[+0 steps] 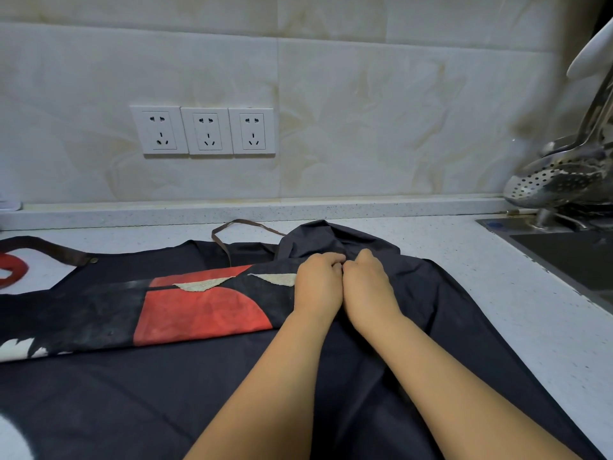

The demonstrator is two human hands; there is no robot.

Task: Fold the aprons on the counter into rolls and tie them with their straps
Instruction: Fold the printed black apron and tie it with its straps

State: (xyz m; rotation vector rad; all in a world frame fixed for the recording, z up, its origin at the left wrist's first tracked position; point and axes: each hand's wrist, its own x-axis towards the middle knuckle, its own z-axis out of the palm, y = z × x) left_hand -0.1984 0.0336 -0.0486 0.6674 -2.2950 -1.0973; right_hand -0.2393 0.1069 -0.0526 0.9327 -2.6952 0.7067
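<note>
Now the dark apron (447,293) is pinched by left hand (318,283) and right hand (368,280); lumps could be made by bunched cloth.

Tiled wall (365,111) w/ three sockets (203,131), speckled counter (497,293).

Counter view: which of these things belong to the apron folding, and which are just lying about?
Part of the job: dark apron, gripped by the left hand and right hand; red and black apron; brown strap.

Just lying about: wall sockets; metal strainer; sink.
</note>
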